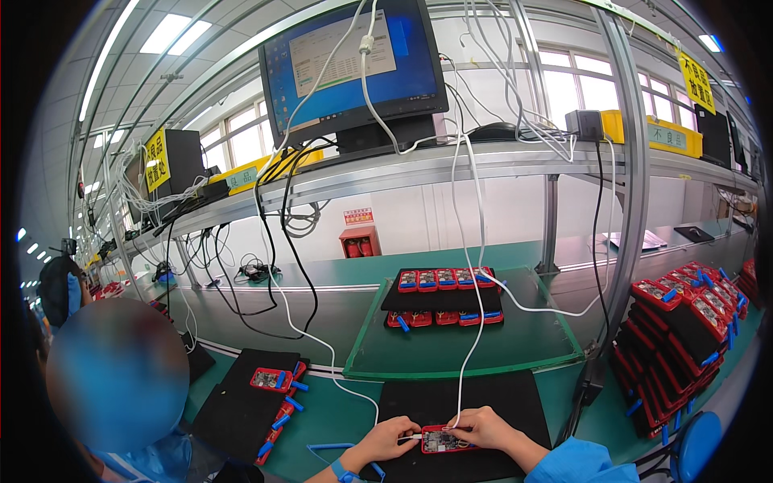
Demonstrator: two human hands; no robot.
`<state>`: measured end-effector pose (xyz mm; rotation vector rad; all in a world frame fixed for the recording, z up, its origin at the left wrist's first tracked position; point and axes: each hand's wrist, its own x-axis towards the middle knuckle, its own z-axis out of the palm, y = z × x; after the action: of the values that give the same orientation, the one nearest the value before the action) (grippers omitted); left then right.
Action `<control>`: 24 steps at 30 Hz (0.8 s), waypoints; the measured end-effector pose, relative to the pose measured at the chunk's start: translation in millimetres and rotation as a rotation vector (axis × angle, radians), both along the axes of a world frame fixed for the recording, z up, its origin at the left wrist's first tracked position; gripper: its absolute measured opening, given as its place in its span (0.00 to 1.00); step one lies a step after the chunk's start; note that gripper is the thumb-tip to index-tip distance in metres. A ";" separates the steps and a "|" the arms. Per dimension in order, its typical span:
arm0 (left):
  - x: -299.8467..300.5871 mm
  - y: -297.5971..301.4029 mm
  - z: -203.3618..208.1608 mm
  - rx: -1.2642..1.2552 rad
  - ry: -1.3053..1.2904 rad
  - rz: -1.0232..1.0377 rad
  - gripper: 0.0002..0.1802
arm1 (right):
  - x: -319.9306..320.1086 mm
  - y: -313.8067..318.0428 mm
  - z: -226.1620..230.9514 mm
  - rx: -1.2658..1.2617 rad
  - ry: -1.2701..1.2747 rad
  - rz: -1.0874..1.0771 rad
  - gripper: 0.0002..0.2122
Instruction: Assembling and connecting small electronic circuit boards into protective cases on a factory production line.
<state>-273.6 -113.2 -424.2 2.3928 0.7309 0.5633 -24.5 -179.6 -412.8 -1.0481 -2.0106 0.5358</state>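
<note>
A green circuit board in a red case (pixel 440 441) lies on a black mat (pixel 511 406) in front of me. My left hand (pixel 388 439) is at the case's left end, its fingers pinching the white plug (pixel 413 436) of a cable. My right hand (pixel 483 428) reaches over the upper right of the board, fingertips closed on the end of a second white cable (pixel 461 374) that hangs from above. Whether either plug sits fully in its socket I cannot tell. Round my left wrist is a blue wristband (pixel 342 471).
Behind the mat, red-cased boards (pixel 439 280) lie in rows on black foam. Tall stacks of foam and boards (pixel 672 346) stand at right; more boards (pixel 270 379) lie at left beside a person in blue (pixel 153 451). A monitor (pixel 350 68) stands on the shelf (pixel 403 167), with cables dangling below.
</note>
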 end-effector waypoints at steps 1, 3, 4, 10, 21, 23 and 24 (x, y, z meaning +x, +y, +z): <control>0.0 0.2 -1.0 0.000 0.000 0.000 0.13 | 0.0 0.2 -0.5 0.000 0.000 0.000 0.06; 0.0 0.5 -3.4 0.001 -0.049 -0.006 0.13 | 0.0 0.4 -1.4 0.014 0.010 0.002 0.06; 0.1 0.3 -3.1 0.001 -0.049 -0.006 0.13 | -0.1 0.3 -1.3 0.014 0.010 0.002 0.06; 0.3 -0.8 -0.3 0.003 -0.030 -0.003 0.13 | -0.5 0.1 -0.4 0.040 0.019 0.006 0.05; -0.2 -0.8 -0.5 -0.005 -0.002 0.006 0.14 | -0.6 -0.5 0.3 0.014 0.019 0.005 0.06; 0.0 -0.9 -1.1 -0.006 -0.017 0.004 0.14 | -0.6 -0.8 1.4 0.011 0.015 0.002 0.06; 0.3 -0.9 -1.4 -0.006 -0.032 0.001 0.14 | -0.5 -1.1 1.8 0.008 0.011 -0.001 0.06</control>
<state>-273.3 -114.1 -425.5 2.3724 0.7192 0.5972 -25.1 -180.7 -411.0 -1.0395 -2.0012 0.5307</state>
